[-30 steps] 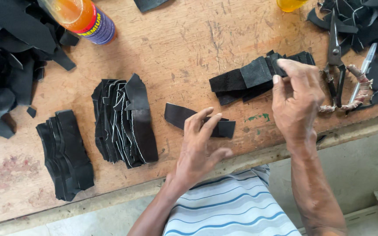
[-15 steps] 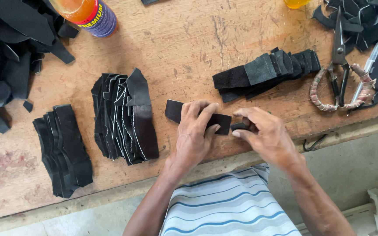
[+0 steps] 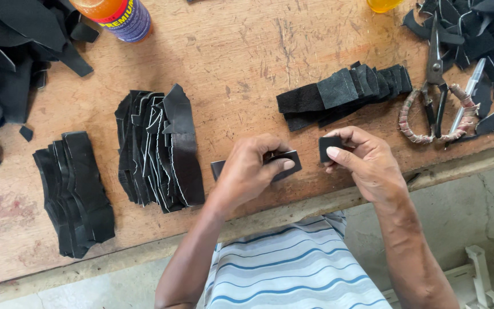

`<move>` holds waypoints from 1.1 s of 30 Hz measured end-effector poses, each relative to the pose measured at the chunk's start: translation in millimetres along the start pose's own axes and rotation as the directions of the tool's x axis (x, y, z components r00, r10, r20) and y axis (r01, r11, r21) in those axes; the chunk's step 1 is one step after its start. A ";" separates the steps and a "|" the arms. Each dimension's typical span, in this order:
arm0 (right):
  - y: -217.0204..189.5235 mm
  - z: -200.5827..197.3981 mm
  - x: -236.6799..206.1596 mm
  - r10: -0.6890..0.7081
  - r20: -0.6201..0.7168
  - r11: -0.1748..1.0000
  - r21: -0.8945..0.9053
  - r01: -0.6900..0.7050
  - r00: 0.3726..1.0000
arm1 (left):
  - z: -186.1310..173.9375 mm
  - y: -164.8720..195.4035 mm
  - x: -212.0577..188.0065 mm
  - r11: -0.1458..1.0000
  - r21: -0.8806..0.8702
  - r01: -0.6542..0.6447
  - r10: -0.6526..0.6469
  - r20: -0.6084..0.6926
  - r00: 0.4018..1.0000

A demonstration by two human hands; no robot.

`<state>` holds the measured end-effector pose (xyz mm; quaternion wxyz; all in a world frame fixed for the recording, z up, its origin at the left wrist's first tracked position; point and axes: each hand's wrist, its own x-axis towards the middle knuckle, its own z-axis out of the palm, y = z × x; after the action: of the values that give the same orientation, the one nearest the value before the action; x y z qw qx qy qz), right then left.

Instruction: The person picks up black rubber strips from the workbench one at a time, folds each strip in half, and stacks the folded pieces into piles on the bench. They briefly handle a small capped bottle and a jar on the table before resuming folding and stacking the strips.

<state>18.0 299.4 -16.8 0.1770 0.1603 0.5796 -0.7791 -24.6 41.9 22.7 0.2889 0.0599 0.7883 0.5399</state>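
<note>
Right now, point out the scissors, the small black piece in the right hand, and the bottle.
scissors [image 3: 433, 86]: head view, on the blades near the pivot.
small black piece [image 3: 329, 145]: head view, on its exposed face above the thumb.
bottle [image 3: 122, 17]: head view, on its label.

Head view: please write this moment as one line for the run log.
left hand: holds black strip | right hand: pinches small black piece | bench: stacked black pieces, scissors
</note>
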 end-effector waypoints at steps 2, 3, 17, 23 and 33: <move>-1.8 6.3 0.3 -0.010 0.025 0.999 -0.037 0.010 1.000 | -3.4 -7.1 4.4 0.988 -0.140 -0.066 0.075 0.058 0.996; -3.1 9.9 1.5 -0.018 0.039 0.998 -0.057 0.020 0.999 | -4.7 -10.8 6.7 0.973 -0.210 -0.100 0.119 0.081 0.990; -10.0 38.2 6.1 -0.102 0.077 0.993 -0.059 0.107 0.992 | -8.2 -38.3 12.9 0.843 -0.530 0.086 0.029 0.205 0.978; -5.9 37.8 11.9 -0.071 0.093 0.996 -0.040 0.075 0.993 | -9.3 -43.0 15.0 0.799 -0.595 0.089 0.078 0.250 0.965; -5.8 41.1 12.6 -0.095 0.085 0.992 -0.074 0.102 0.992 | -9.2 -44.4 17.3 0.853 -0.516 0.076 0.059 0.239 0.969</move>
<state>2.3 260.4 -6.2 0.1679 0.0927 0.6089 -0.7697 -34.0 23.2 -21.0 0.3922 0.0424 0.5708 0.7201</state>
